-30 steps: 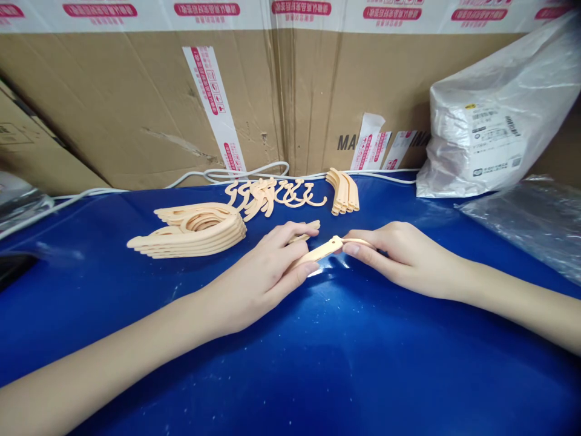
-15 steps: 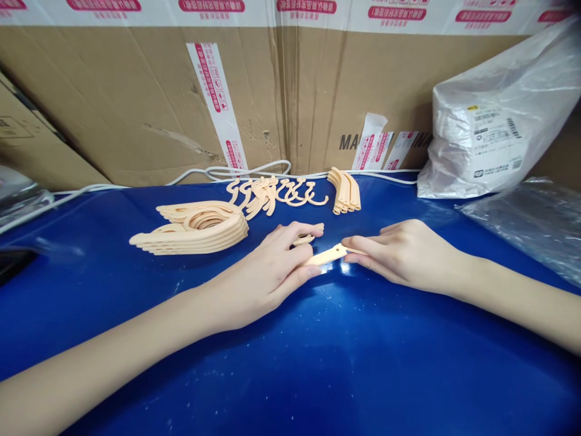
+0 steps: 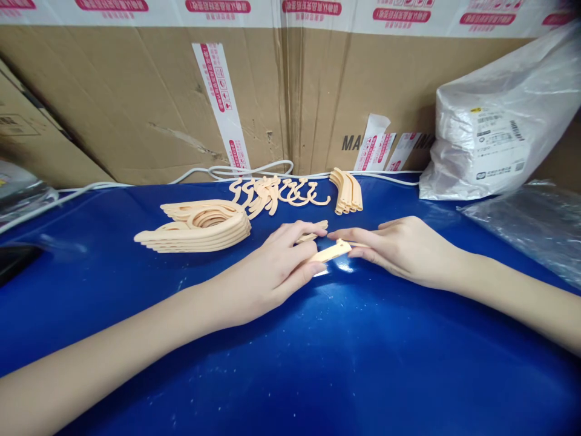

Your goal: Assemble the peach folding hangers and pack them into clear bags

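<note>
1. Gripping beige strip (image 3: pixel 332 251) in left hand (image 3: pixel 281 266): thumb along near side, bent index finger on far side. Strip about mid-surface, well apart from every edge of blue surface (image 3: pixel 318 369), bare end aimed at right hand (image 3: pixel 403 251).
2. Other left fingers curled over second beige part (image 3: pixel 313 235), just beyond strip. Mostly covered; cannot tell if one piece with strip.
3. Pinching slim beige piece (image 3: pixel 360 244) between right thumb and fingers, right at strip's end. Index finger stretched out past it, toward left fingertips. Contact mostly hidden; cannot tell if joined or only touching.
4. Left of left hand, toward far left corner of surface: neat stack of beige frames (image 3: pixel 195 236), lying flat.
5. Near far edge, around its middle: beige hooks (image 3: pixel 267 194), part heaped, part in a row. Just right of those: bundle of curved beige bars (image 3: pixel 347 194), side by side.
6. Along far edge: white cord (image 3: pixel 95 184), looped near middle. Behind it: taped cardboard box (image 3: pixel 158 91).
7. At far right corner: labelled white bag (image 3: pixel 499 121). By right edge: clear plastic film (image 3: pixel 535 224).
</note>
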Motion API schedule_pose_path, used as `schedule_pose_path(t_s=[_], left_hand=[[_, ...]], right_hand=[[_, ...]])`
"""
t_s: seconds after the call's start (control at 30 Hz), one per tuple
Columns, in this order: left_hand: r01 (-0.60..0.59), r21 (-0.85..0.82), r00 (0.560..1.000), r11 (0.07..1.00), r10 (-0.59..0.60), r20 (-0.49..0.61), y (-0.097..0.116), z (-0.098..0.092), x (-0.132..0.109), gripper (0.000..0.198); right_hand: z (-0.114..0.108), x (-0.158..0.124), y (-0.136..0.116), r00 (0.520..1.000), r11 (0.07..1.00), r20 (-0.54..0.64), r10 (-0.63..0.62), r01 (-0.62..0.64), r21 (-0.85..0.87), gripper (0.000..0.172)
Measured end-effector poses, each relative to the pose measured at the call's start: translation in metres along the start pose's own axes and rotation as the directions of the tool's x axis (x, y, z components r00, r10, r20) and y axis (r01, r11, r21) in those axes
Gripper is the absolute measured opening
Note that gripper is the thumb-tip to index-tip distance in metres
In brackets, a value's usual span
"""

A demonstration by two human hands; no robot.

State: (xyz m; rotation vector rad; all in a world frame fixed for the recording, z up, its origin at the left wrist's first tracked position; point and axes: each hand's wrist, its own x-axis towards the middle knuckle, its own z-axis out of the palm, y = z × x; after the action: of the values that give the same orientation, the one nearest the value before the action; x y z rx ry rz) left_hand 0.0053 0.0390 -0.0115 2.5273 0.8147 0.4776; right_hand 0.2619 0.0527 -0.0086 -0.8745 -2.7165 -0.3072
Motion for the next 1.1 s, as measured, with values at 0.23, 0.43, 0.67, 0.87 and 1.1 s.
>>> schedule_pose_path(t_s=[0.23,0.43,0.67,0.87,1.1], left_hand=[[0.04,0.013,0.999,0.999,-0.04,-0.004,0.002,-0.001,-0.001,0.028],[0.035,0.027,0.999,0.999,-0.034,-0.004,0.002,0.0,-0.001,0.03],[0.039,0.019,0.999,0.999,-0.039,0.001,0.003,0.0,-0.001,0.029],[0.042,0.041,0.999,0.998,-0.042,0.002,0.003,0.002,-0.001,0.032],[0.023,0.068,1.0,0.997,-0.022,-0.02,0.004,0.004,-0.001,0.031]], right_hand=[[-0.013,0.005,-0.004,0.974,0.848,0.132,0.182,-0.223,0.48,0.031],[-0.009,0.005,-0.013,0.95,0.697,0.2,0.242,-0.313,0.645,0.035],[-0.011,0.005,-0.017,0.916,0.582,0.267,0.299,-0.397,0.71,0.035],[-0.009,0.005,-0.018,0.918,0.623,0.28,0.28,-0.396,0.675,0.032],[-0.011,0.007,-0.018,0.939,0.751,0.263,0.221,-0.336,0.568,0.03]])
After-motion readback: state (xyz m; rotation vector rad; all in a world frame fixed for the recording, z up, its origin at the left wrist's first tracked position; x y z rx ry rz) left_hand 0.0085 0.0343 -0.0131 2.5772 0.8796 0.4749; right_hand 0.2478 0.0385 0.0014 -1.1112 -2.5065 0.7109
